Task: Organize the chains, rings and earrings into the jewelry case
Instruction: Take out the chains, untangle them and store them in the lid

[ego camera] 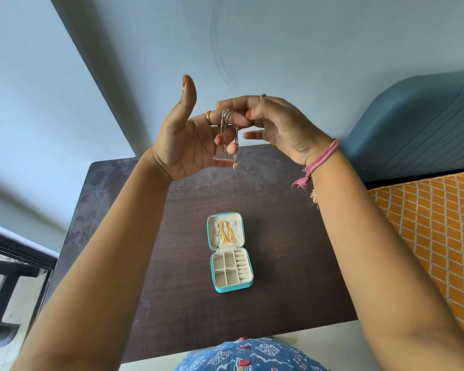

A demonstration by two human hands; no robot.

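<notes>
A small teal jewelry case lies open on the dark table, cream inside. Its lid half holds a yellow chain and a silver chain; the compartments of its lower half look bare. Both hands are raised above the far part of the table. A silver link chain with a small pendant is wound round the fingers of my left hand, thumb pointing up. My right hand pinches the chain at my left fingertips.
A blue suitcase stands at the right beyond the table, with an orange patterned cushion in front of it. A small gold piece shows beside my right forearm. A dark window frame is at lower left.
</notes>
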